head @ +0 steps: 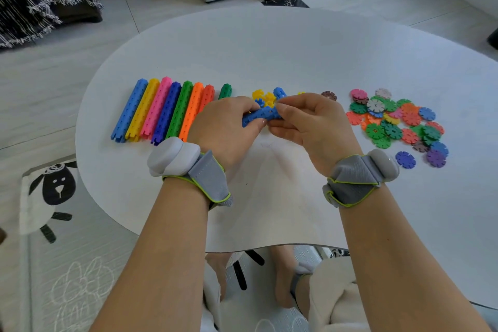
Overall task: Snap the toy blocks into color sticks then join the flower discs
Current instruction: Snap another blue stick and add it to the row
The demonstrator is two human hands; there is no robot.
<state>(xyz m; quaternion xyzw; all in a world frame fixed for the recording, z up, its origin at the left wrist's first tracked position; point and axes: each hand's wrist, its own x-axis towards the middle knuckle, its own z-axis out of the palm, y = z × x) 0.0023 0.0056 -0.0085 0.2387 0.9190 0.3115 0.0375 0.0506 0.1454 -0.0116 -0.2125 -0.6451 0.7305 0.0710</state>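
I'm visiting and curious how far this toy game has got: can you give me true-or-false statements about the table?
Both the left hand and right hand hold a short blue stick. True.
The flower discs lie left of the hands. False: they are heaped on the right.
Finished sticks lie side by side on the left. True.
The table is black. False: it is white.

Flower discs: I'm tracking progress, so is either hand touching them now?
No, both the left hand and right hand grip a blue stick, while the flower discs lie apart at the right.
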